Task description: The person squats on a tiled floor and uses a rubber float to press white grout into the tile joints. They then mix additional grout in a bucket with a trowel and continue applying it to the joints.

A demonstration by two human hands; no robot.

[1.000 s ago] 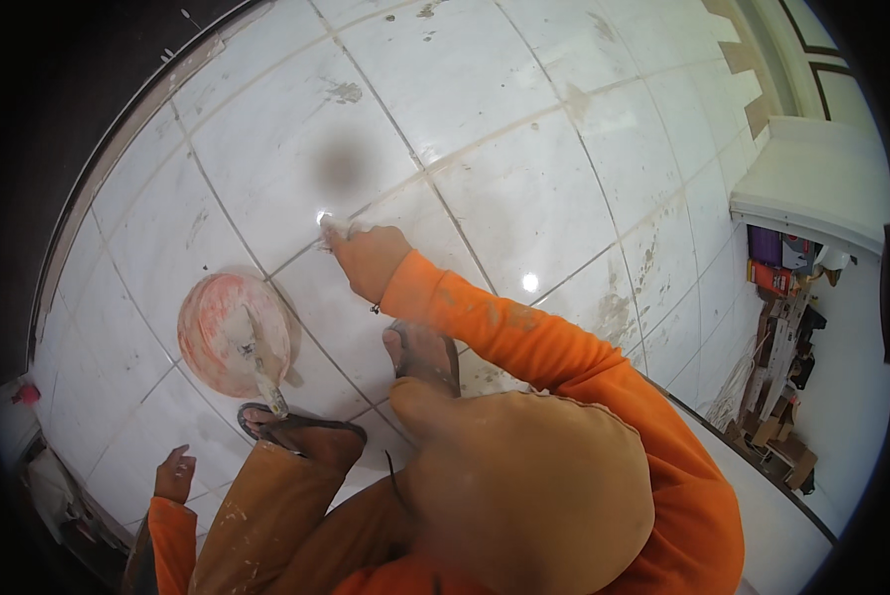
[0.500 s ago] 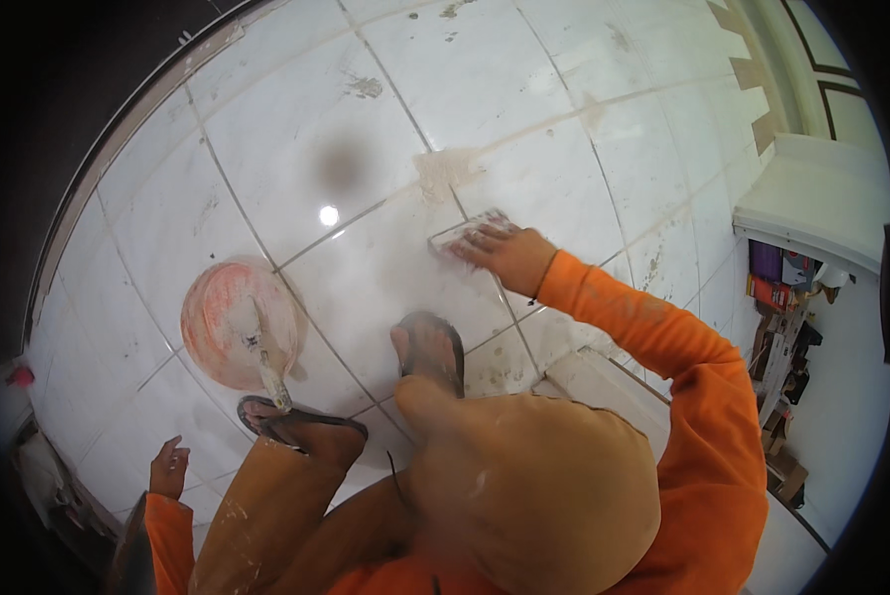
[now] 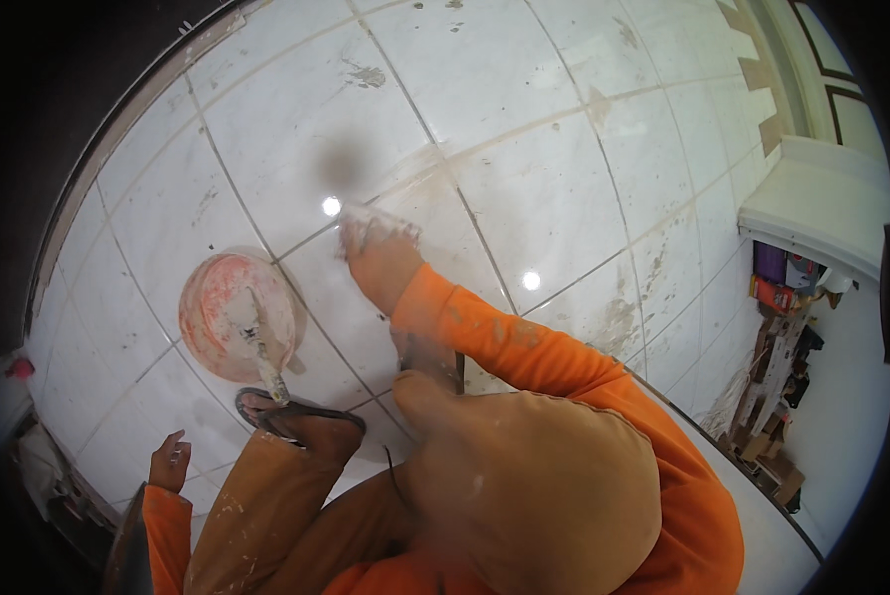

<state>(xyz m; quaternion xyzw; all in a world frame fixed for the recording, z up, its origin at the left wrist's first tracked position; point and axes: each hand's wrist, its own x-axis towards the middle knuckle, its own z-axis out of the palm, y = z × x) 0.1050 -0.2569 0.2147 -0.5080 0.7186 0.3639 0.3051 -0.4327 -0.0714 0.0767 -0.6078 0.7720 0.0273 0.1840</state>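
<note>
My right hand (image 3: 381, 266) is closed on a flat, pale rectangular spreader (image 3: 389, 217), smeared by motion and partly covered by the fingers. It presses against the white floor tiles (image 3: 534, 188), beside a joint lined with beige paste. To the left stands a round reddish basin (image 3: 195, 332) coated with pale paste. A paste-covered brush or spatula (image 3: 268, 372) leans in it, handle toward my foot; its kind is unclear. My left hand (image 3: 170, 464) hangs at the lower left near my knee, fingers loosely apart, holding nothing.
My sandalled left foot (image 3: 301, 421) rests close to the basin; the right one is mostly behind my arm. Dried smears mark several tiles. At the right are a white ledge (image 3: 812, 193) and a pile of boxes and odds and ends (image 3: 777, 367).
My right hand has swept left with the spreader, toward the basin side. The thick beige patch at the tile corner is now a thinner smear. My left hand has barely moved.
</note>
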